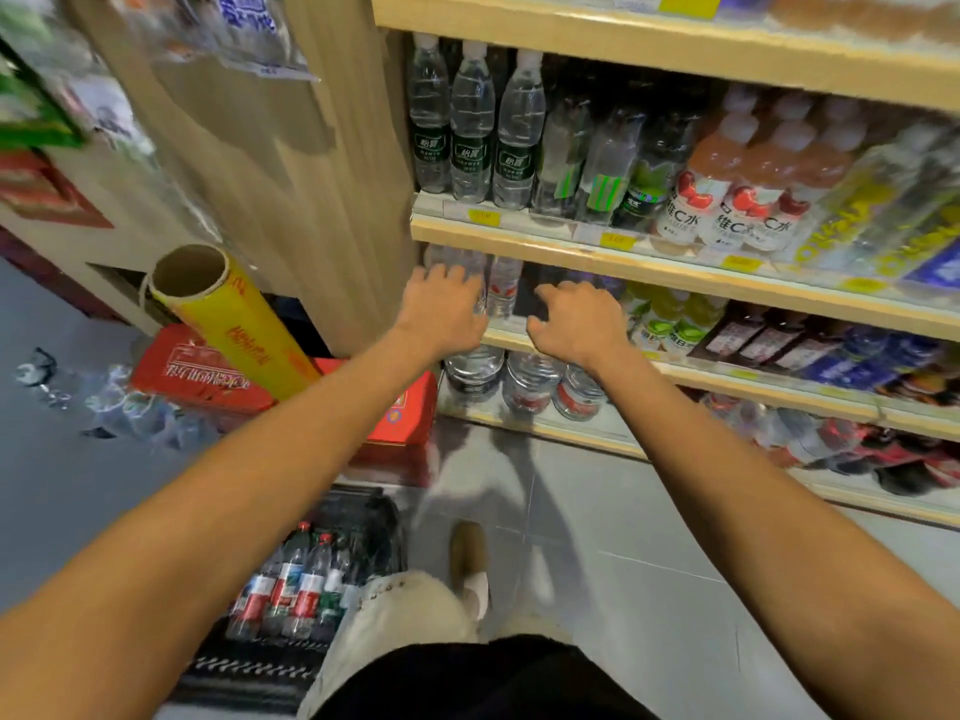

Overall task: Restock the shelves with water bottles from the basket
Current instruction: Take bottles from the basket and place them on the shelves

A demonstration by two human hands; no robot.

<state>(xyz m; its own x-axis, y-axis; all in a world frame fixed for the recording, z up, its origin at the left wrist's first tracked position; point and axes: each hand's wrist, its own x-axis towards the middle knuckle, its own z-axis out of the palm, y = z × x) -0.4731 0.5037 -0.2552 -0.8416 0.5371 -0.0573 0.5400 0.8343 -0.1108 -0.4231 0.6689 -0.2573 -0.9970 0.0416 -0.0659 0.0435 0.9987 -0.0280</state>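
Head view: left hand [441, 311] on blurred bottles [503, 288], grip unclear; right hand [574, 324] splayed, empty.

shelf bottles [470, 148]: clear, dark-green labels | basket bottles [306, 589]: red-and-white labels, red caps | basket [244, 672]: black | roll [234, 324]: yellow, red print | carton [197, 374]: red, white lettering | shelves [675, 49]: pale wood | price tags [483, 217]: yellow | floor [649, 511]: grey

At ten o'clock a yellow roll [228, 324] lies tilted over red boxes [197, 376]. Crumpled plastic wrap [130, 407] is on the floor at nine. Pink drinks [727, 200] stand at two o'clock. My shoe [470, 563] is at six, on grey tiles [649, 537].
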